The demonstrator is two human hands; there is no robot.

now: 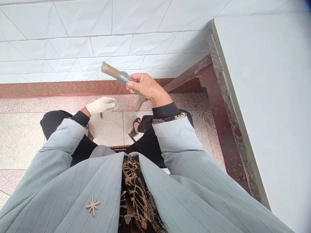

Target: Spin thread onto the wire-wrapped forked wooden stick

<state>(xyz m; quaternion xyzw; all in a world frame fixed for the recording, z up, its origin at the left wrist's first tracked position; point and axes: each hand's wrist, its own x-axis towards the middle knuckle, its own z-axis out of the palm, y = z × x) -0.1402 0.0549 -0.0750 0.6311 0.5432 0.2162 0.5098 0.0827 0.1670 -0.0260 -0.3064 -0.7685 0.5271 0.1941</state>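
My right hand (145,86), bare, is wrapped round a brown stick (110,71) that looks wooden and is held tilted. Grey metal wire (123,77) is wound in a thick coil round the stick, just beside my thumb and fingertips. Below the palm a rounded brown end (140,103) sticks out; my fingers hide how it joins the rest. My left hand (103,105) wears a white knitted glove and is closed, lower and to the left. From the coil a thin strand runs down toward the gloved fingers, where its end is hidden.
A white-topped table (264,97) with dark red legs stands close on my right. Ahead is a white tiled wall (73,48) with a reddish-brown skirting (36,89). On the speckled floor under the table lies a loop of thin cable (209,119).
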